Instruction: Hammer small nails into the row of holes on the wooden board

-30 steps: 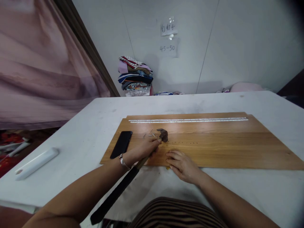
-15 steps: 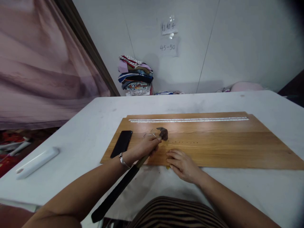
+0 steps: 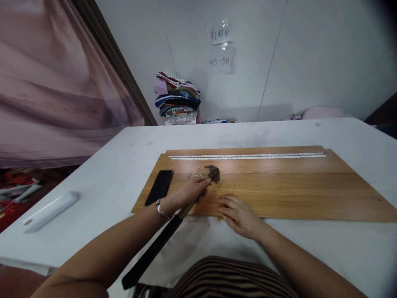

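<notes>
1. The person's left hand point(image 3: 194, 191) is closed around a hammer point(image 3: 170, 229), gripping it close below the head; the black grip slants down toward the bottom of the frame, left of centre.
2. The hammer's head sits near the middle of the frame, over the wooden board point(image 3: 294, 194), at the left end of a row of small dark dots point(image 3: 239, 185). Whether it touches the wood cannot be told.
3. The right hand point(image 3: 240, 217) lies palm down at the board's near edge, below the dots, fingers extended and slightly apart. A small yellow thing point(image 3: 220, 218) shows just beside its fingertips; what it is cannot be made out.
4. The board also carries loose nails point(image 3: 196, 176) beside the hammer's head, a dark phone point(image 3: 159, 187) toward its left end and two pale marked strips point(image 3: 248, 156) along its far side.
5. Beneath the board spreads the white counter point(image 3: 102, 174), which bears a long white object point(image 3: 51, 211) at lower left.
6. Folded cloths point(image 3: 178, 99) are stacked at upper centre, beyond the counter's far edge.
</notes>
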### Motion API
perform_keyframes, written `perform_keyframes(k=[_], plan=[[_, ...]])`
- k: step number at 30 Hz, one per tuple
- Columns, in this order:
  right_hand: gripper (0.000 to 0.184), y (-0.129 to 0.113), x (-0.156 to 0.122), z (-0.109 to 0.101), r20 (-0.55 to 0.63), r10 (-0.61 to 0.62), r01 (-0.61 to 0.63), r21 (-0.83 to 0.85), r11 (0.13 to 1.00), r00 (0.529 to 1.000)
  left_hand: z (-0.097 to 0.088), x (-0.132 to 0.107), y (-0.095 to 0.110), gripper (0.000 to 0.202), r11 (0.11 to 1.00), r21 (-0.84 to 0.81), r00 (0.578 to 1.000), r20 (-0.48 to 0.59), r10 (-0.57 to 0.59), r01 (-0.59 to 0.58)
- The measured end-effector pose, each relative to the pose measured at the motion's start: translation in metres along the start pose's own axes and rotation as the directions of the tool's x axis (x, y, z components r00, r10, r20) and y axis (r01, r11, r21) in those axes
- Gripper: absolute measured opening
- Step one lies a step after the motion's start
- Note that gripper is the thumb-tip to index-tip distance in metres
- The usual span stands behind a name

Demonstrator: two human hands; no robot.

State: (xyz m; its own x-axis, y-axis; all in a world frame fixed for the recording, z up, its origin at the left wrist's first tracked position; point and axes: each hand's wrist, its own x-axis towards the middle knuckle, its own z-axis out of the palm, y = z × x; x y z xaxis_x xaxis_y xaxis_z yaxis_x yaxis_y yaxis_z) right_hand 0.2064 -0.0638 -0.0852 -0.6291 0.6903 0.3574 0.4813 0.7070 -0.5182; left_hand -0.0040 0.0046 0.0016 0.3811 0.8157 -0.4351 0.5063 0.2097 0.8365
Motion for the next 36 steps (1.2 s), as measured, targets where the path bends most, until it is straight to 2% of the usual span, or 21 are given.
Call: perform_keyframes(k=[8,17,26,36], plan=[[0.029,-0.001,0.0,0.0,-0.016,-0.023,0.022,-0.012,1.0,1.0,0.003,0.007,-0.013,0.043,1.0,0.017,1.0,0.007,-0.004,0.004],[0.029,0.002,-0.001,0.002,-0.004,-0.023,0.023,-0.008,1.0,1.0,0.001,-0.004,0.005,0.038,1.0,0.02,1.0,0.01,-0.015,0.015],[0.03,0.001,0.0,0.002,-0.012,-0.026,0.026,0.0,1.0,1.0,0.003,0.003,-0.005,0.038,1.0,0.011,1.0,0.007,-0.027,0.027],[0.029,0.002,-0.001,0.002,-0.02,-0.021,0.02,-0.009,1.0,1.0,0.001,-0.006,0.008,0.038,1.0,-0.008,1.0,-0.008,-0.025,0.025]])
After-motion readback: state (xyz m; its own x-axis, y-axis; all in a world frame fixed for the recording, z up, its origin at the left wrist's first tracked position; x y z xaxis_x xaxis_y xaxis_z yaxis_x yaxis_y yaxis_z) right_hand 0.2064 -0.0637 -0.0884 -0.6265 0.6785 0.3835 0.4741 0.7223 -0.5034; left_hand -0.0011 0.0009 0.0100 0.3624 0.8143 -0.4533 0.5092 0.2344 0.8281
